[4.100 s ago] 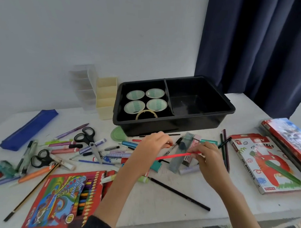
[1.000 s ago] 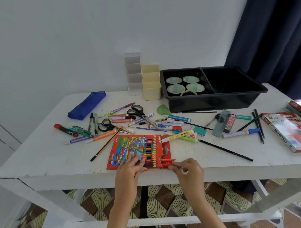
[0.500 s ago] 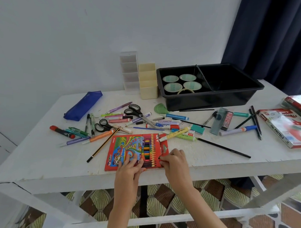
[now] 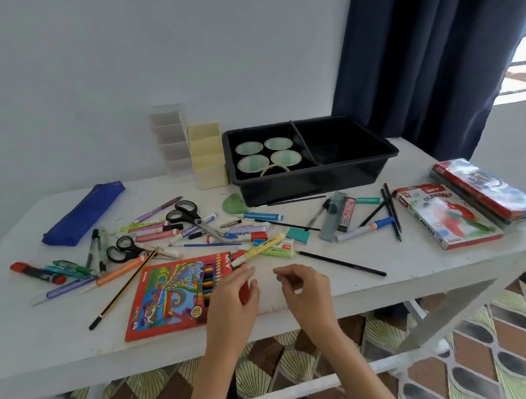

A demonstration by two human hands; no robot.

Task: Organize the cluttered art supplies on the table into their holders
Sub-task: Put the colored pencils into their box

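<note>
A white table (image 4: 372, 292) carries a black tray (image 4: 313, 183), colour pencil box (image 4: 169, 297), scissors (image 4: 186, 213) and scattered pens (image 4: 264, 216).

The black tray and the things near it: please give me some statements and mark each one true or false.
1. The black tray has two compartments. True.
2. The tape rolls lie in the right compartment. False: they lie in the left one; the right looks empty.
3. The blue pencil case lies inside the tray. False: it lies on the table, far left.
4. The colour pencil box lies flat near the front edge. True.
5. The right hand holds scissors. False: both scissors lie on the table.
</note>
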